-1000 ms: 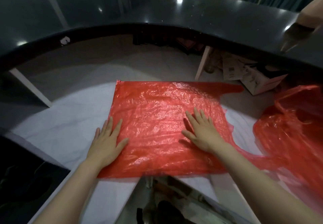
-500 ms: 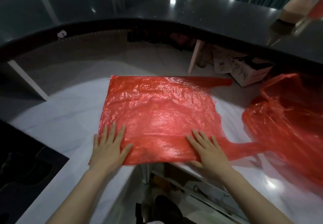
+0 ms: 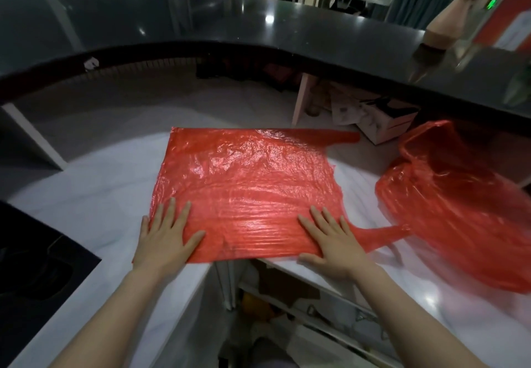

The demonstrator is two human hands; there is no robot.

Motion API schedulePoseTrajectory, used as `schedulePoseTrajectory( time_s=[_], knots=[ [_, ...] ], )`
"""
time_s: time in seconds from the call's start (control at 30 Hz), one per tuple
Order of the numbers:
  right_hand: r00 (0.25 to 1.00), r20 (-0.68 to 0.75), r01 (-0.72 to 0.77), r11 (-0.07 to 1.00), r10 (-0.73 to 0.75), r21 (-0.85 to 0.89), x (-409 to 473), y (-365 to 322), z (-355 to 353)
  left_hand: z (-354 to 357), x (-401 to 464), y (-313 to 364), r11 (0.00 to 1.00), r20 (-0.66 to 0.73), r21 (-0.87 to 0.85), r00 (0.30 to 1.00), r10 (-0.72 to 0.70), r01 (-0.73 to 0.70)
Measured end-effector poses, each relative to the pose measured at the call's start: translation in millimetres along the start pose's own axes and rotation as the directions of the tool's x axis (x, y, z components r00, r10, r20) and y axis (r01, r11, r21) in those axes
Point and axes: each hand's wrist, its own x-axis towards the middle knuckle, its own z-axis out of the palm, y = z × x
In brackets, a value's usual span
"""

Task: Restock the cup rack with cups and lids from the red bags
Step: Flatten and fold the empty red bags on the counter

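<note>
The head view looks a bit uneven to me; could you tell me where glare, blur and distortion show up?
Head view: glare streaks the flat red bag between the left hand and right hand; the crumpled red bag is smeared with blur; the dark counter bows from wide-angle distortion and carries light spots.

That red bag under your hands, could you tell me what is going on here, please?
A person is pressing an empty red bag flat on the white counter. The left hand lies open on its near left corner, and the right hand lies open on its near right corner, by a handle strip. A second red bag, crumpled and open, sits to the right. No cups, lids or rack are in view.
</note>
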Motion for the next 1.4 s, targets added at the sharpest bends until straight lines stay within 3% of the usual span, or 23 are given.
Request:
schedulePoseTrajectory(
  time_s=[0.27,0.7,0.83,0.93,1.03,1.1,1.23,1.4],
  knots=[
    [0.998,-0.023,0.061,0.997,-0.060,0.041,-6.0,13.0,0.0,0.8,-12.1,1.0,0.999,0.021,0.019,0.999,-0.033,0.033],
    [0.998,-0.060,0.010,0.999,-0.007,0.047,-67.2,104.5,12.3,1.1,-67.2,27.8,0.992,0.102,-0.002,0.987,-0.126,0.127],
    [0.996,-0.081,0.025,0.999,-0.027,-0.030,-76.8,93.8,11.7,-10.8,-85.6,34.5,0.993,0.079,-0.074,0.993,-0.091,0.097],
    [0.978,-0.133,0.145,0.981,-0.162,-0.129,-83.4,71.0,11.4,-12.8,-108.2,35.6,0.997,0.131,-0.043,0.990,-0.053,0.059],
    [0.961,-0.068,0.255,0.957,-0.266,-0.141,-88.2,41.0,17.6,-5.9,-137.8,34.9,1.000,0.207,-0.003,0.978,-0.028,0.029],
    [0.962,-0.057,0.257,0.956,-0.267,-0.141,-93.5,27.2,23.8,-2.1,-155.9,32.7,1.000,0.182,-0.009,0.983,-0.006,0.008],
    [0.958,-0.212,0.189,0.981,-0.194,-0.045,-104.6,23.5,26.8,-1.1,-185.7,22.4,0.998,0.141,-0.022,0.988,0.055,-0.052],
    [0.932,-0.298,0.219,0.976,-0.208,0.004,-102.2,31.3,12.9,5.2,-218.2,10.8,0.998,0.042,-0.032,0.997,0.060,-0.058]
  ],
)
